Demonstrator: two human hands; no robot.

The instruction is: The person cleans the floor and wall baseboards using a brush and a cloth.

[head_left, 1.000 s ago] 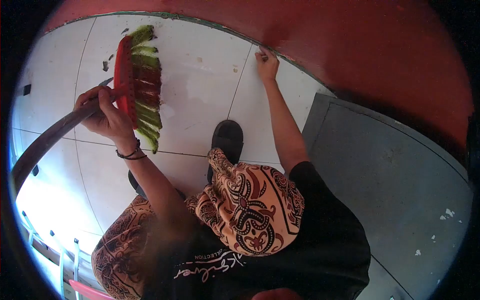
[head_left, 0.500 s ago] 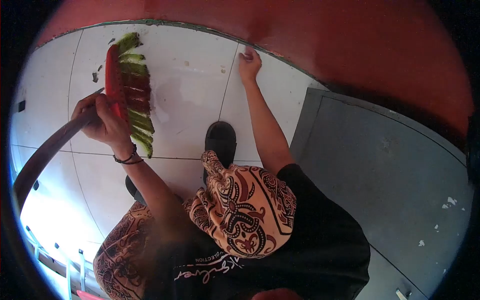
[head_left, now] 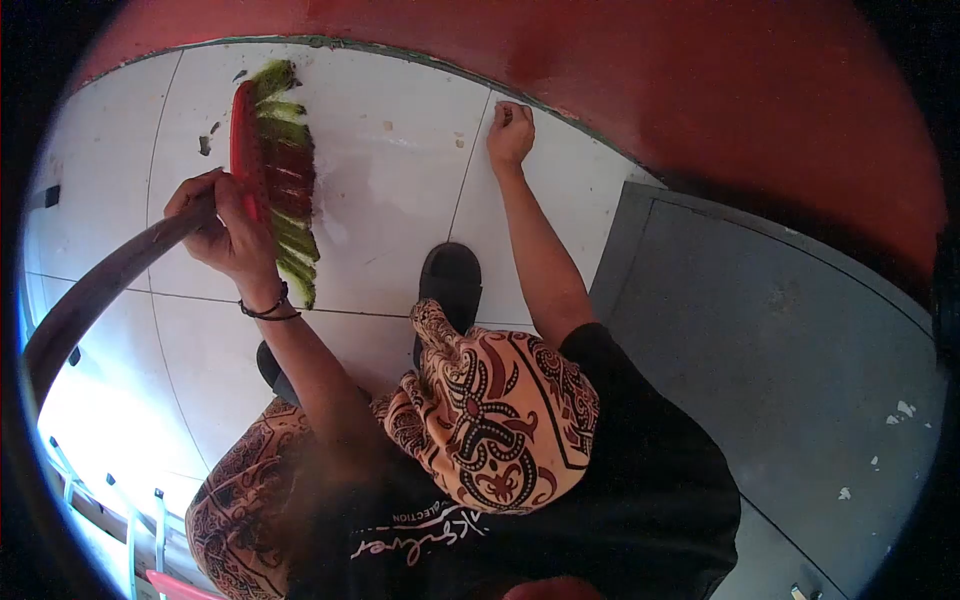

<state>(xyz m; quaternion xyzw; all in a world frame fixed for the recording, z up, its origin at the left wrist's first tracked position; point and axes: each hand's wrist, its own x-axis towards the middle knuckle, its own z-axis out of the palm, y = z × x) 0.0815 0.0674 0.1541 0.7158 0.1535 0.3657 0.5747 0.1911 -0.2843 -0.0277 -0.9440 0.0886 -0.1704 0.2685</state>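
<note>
My left hand (head_left: 225,225) is wrapped round the brown handle (head_left: 120,268) of a broom, close to its head. The red broom head (head_left: 243,140) lies on the white tiles, its green and maroon bristles (head_left: 285,180) fanned to the right. Down at the foot of the red wall, my right hand (head_left: 512,135) is closed with its fingers curled. Whatever those fingers hold, if anything, cannot be made out.
The red wall (head_left: 640,80) runs along the top, meeting the white tiled floor (head_left: 380,200). A grey panel (head_left: 760,300) fills the right side. Dark scraps (head_left: 205,145) lie left of the broom. My dark sandal (head_left: 450,285) stands on the tiles below.
The whole view has shifted slightly to the right. My left hand keeps its hold on the broom, which stays in about the same place. My right hand's fingers now look more curled.
</note>
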